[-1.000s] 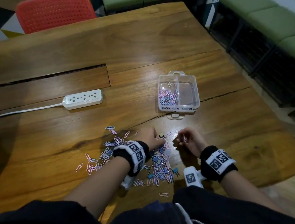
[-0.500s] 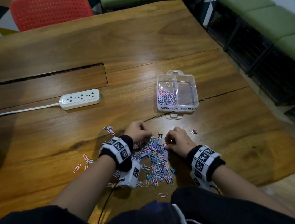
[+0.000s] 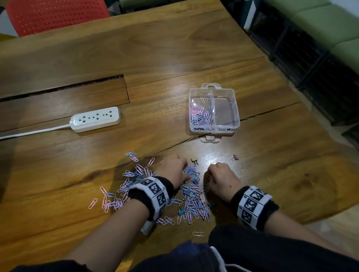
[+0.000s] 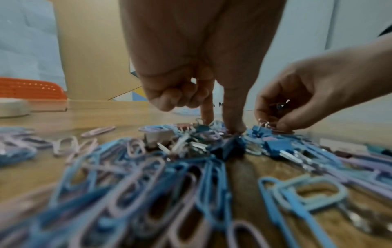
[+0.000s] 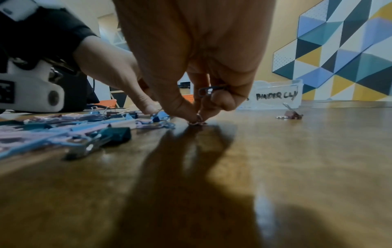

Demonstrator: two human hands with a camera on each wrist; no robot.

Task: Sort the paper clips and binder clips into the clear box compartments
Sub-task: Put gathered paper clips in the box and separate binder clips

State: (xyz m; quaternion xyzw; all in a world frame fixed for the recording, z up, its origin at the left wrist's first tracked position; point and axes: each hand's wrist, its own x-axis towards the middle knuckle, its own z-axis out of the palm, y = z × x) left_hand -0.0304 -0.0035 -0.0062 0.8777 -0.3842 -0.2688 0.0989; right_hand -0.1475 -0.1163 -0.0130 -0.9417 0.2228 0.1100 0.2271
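A clear two-compartment box (image 3: 216, 129) stands on the wooden table; its left compartment holds several paper clips (image 3: 201, 115), and its right one looks bare. Its wall reads "BINDER CLIP" (image 5: 275, 95). A mixed pile of pink and blue paper clips and blue binder clips (image 3: 192, 198) lies between my hands. My left hand (image 3: 176, 170) points thumb and forefinger down into the pile, pinching at a blue binder clip (image 5: 160, 115). My right hand (image 3: 222, 178) pinches a small binder clip (image 5: 197, 120) by its wire loop at the pile's right edge. Its curled fingers hold another dark clip (image 5: 208, 90).
Two loose binder clips lie beyond the hands, one olive (image 3: 194, 160) and one pinkish (image 3: 235, 156). A white power strip (image 3: 95, 119) with its cable sits at the left. More paper clips (image 3: 112, 200) are scattered left of my left wrist. The table's edge runs close at the right.
My right hand has turned palm-down and moved left onto the edge of the pile. My left hand has shifted slightly over the pile and lowered its fingertips into it.
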